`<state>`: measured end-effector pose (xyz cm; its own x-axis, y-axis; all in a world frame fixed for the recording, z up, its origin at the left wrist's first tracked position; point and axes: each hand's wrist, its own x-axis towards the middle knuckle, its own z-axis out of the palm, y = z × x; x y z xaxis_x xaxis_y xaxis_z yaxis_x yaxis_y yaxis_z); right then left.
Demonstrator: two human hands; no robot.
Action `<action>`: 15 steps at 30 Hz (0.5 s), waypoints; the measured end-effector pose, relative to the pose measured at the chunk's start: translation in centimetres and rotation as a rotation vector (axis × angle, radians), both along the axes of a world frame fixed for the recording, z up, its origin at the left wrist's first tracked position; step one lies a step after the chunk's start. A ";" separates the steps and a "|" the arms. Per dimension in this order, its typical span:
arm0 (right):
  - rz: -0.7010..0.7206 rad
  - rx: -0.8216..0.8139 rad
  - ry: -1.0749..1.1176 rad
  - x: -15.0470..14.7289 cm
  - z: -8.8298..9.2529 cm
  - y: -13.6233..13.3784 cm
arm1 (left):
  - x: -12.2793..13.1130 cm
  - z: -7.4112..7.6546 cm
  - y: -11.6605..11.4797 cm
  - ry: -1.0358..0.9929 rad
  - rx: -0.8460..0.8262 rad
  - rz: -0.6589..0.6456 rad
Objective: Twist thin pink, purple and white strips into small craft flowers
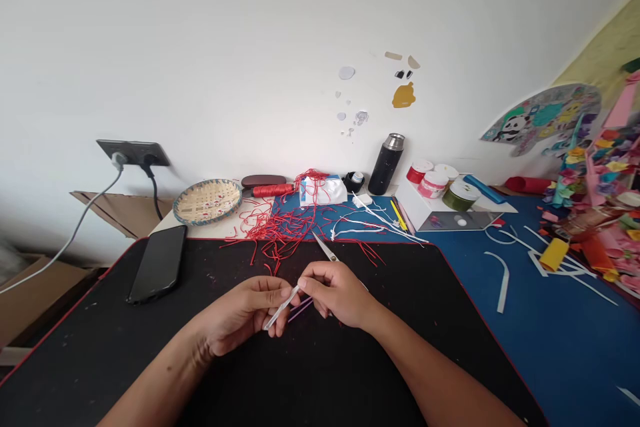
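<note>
Black desk mat (pixel 75 353) beneath woven basket (pixel 180 213); left fingers (pixel 280 291) pinching clear strip (pixel 281 307), right fingers (pixel 316 273) gripping scissors (pixel 325 248)

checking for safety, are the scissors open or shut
Shut, it seems: the scissors show as one narrow tapered blade past the right hand, with no gap visible. The handles are hidden.

Desk mat (pixel 100 347) black, red-edged — cords (pixel 285 233) red — strip (pixel 280 307) white.
</note>
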<state>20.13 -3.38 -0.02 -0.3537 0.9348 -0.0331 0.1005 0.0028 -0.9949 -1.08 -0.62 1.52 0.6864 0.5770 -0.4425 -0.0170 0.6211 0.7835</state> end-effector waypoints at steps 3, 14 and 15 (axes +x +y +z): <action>0.020 -0.015 0.053 0.1 -0.2 0.0 | 0.1 -0.3 -0.2 -0.050 -0.060 0.011; 0.043 -0.068 0.129 -0.1 0.4 0.0 | 0.3 -0.8 -0.4 -0.124 -0.122 -0.001; 0.047 -0.076 0.133 -0.1 0.4 0.0 | 0.3 -0.8 -0.4 -0.129 -0.124 -0.004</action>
